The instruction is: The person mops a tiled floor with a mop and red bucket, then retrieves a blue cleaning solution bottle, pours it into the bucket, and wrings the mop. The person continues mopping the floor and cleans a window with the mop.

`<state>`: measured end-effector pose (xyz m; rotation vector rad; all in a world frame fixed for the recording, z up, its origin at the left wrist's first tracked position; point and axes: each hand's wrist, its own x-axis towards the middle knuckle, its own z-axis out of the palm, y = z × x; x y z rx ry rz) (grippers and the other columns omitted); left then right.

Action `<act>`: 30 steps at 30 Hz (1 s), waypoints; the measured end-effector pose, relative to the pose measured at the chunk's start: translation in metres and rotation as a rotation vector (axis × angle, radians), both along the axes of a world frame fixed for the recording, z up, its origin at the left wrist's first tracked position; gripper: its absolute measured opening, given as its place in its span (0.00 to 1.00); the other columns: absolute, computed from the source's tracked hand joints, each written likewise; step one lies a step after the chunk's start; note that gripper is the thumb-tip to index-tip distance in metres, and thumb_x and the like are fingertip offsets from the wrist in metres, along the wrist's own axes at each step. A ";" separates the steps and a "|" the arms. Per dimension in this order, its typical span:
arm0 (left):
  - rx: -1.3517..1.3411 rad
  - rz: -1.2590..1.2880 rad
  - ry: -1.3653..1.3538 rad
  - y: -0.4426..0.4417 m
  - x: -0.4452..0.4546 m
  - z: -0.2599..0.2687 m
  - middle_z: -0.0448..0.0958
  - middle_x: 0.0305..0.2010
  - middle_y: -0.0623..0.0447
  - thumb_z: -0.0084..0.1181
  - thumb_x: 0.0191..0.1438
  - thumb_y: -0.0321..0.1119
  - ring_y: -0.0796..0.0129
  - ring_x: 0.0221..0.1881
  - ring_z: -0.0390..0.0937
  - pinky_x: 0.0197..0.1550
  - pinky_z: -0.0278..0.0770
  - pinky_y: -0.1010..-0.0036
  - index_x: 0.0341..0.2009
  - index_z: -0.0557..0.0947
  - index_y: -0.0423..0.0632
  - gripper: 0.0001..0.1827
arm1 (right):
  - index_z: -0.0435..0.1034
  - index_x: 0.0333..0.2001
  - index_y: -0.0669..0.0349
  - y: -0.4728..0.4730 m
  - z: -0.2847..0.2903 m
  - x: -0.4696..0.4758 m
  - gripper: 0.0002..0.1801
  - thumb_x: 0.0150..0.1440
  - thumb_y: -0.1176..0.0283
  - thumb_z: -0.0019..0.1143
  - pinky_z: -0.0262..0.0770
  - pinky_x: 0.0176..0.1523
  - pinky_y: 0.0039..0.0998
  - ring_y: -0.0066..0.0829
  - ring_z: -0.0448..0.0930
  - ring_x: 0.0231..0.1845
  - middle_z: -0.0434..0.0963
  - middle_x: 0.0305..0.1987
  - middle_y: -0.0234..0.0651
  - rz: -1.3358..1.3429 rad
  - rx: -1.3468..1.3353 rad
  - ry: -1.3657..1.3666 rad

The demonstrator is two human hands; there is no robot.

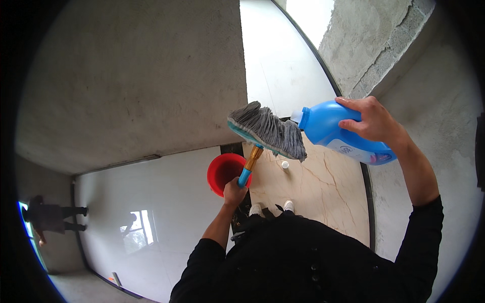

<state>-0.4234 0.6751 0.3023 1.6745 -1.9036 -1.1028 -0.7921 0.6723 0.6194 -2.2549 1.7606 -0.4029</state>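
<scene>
My left hand (234,192) grips the blue and gold handle (251,164) of a string mop. The mop's grey yarn head (267,127), on a teal base, is raised in front of me. In my right hand (373,115) is a large blue plastic detergent bottle (333,123), tipped on its side. Its uncapped-looking mouth points left at the mop yarn, close to it; whether they touch, I cannot tell. The bottle bears a label with writing. Below the mop and beyond my left hand stands a red plastic bucket (223,172), its inside in shadow.
A white cap (285,164) lies on the beige marbled tile floor (322,189). Bare grey plaster walls (144,75) border the floor. Another person (49,219) stands at the far left, by a window, on white tiles (113,189). Small objects (116,279) lie near the lower-left edge.
</scene>
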 end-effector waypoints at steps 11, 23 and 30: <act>-0.071 -0.053 -0.188 -0.018 0.028 0.021 0.75 0.23 0.43 0.54 0.38 0.33 0.46 0.29 0.74 0.31 0.71 0.55 0.28 0.76 0.50 0.08 | 0.68 0.48 0.68 -0.061 0.006 0.080 0.28 0.42 0.67 0.59 0.73 0.45 0.30 0.40 0.79 0.36 0.75 0.41 0.51 0.021 0.111 0.252; -0.064 -0.056 -0.116 -0.025 0.030 0.014 0.75 0.22 0.43 0.53 0.39 0.32 0.45 0.29 0.74 0.31 0.71 0.55 0.28 0.76 0.50 0.07 | 0.69 0.48 0.63 -0.098 0.000 0.110 0.27 0.42 0.63 0.58 0.73 0.44 0.32 0.40 0.79 0.33 0.76 0.35 0.51 -0.020 0.191 0.335; -0.053 -0.003 -0.090 -0.012 0.021 -0.007 0.76 0.25 0.43 0.54 0.38 0.31 0.46 0.30 0.74 0.33 0.72 0.56 0.31 0.77 0.49 0.10 | 0.69 0.47 0.64 -0.063 -0.023 0.086 0.28 0.41 0.63 0.58 0.74 0.40 0.33 0.40 0.79 0.29 0.77 0.31 0.52 0.035 0.123 0.360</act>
